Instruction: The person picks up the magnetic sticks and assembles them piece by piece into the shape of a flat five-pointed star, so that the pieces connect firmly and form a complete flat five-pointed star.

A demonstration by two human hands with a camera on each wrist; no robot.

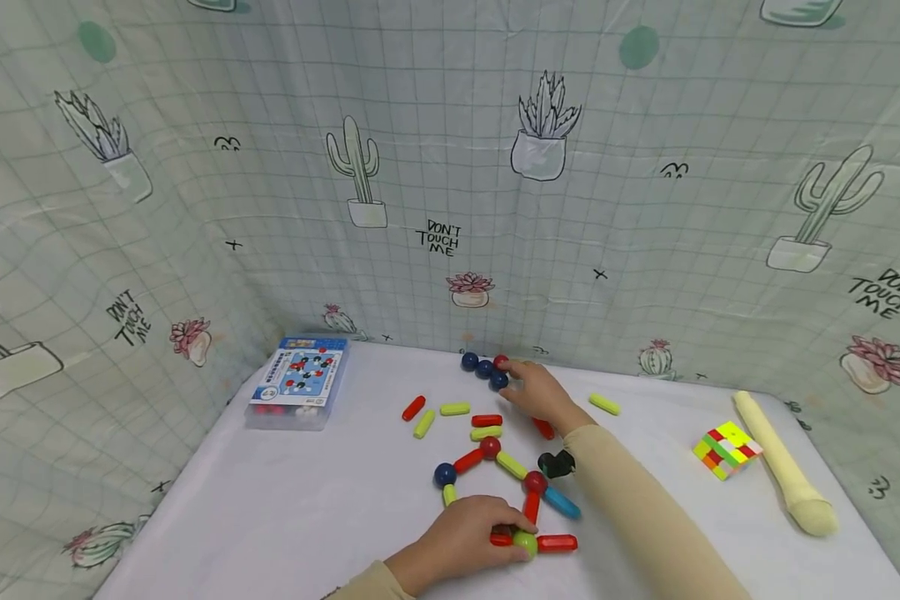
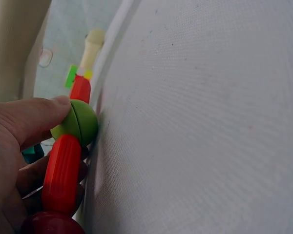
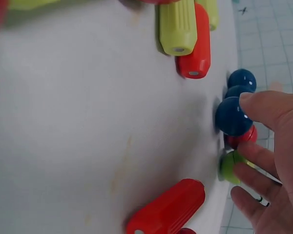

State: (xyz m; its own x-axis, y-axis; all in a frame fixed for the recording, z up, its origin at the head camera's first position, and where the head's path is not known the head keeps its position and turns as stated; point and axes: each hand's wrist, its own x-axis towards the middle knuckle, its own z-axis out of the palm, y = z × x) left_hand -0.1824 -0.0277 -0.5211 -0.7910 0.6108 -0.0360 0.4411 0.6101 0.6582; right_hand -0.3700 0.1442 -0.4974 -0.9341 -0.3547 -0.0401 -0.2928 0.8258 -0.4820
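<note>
My left hand (image 1: 465,535) pinches a green ball (image 2: 84,122) with the thumb on its near side and fingers behind. Red rods (image 1: 557,543) stick out from that ball, part of a ring of rods and balls whose near left part is hidden by the hand. At the back of the table, my right hand (image 1: 543,394) reaches over a cluster of balls. Its thumb tip is right at a dark blue ball (image 3: 233,117), and the spread fingers lie beside a red ball (image 3: 244,138) and a green-yellow ball (image 3: 229,168).
Loose yellow rods (image 1: 454,409) and red rods (image 1: 414,407) lie between the hands. A blue rod (image 1: 562,502) joins the ring's right side, near a small black thing (image 1: 557,463). A boxed set (image 1: 300,383) stands back left; a puzzle cube (image 1: 727,450) and cream club-shaped object (image 1: 787,471) lie right.
</note>
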